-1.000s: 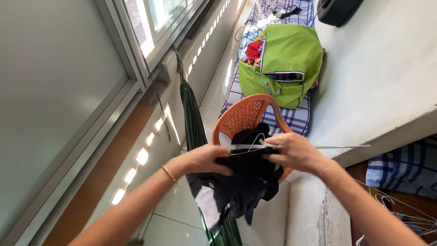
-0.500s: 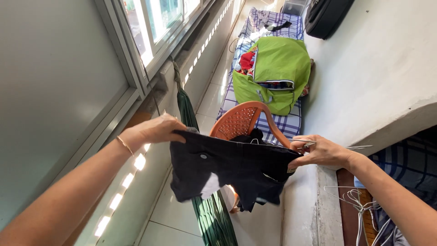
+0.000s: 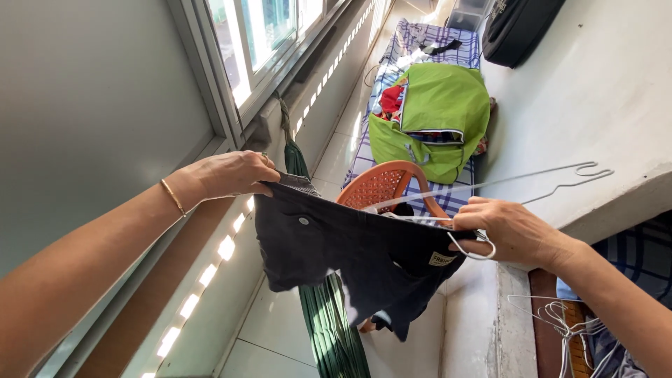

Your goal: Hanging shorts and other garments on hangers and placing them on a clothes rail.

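Observation:
A pair of dark shorts (image 3: 350, 248) with a round button and a small tan label hangs stretched by its waistband between my hands. My left hand (image 3: 227, 175), with a thin bracelet on the wrist, grips the left end of the waistband. My right hand (image 3: 511, 231) pinches the right end together with white wire hangers (image 3: 504, 183), whose hooks point to the right.
An orange plastic chair (image 3: 388, 183) with more dark clothes stands under the shorts. A rolled green hammock (image 3: 322, 315) hangs along the window wall. A green bag (image 3: 437, 119) lies on a checked mat. Loose wire hangers (image 3: 560, 329) sit at lower right beside a concrete ledge.
My hands pulled apart, spreading the bunched shorts flat by the waistband. The left hand rose toward the window. The hangers in my right hand tilted up, hooks now visible.

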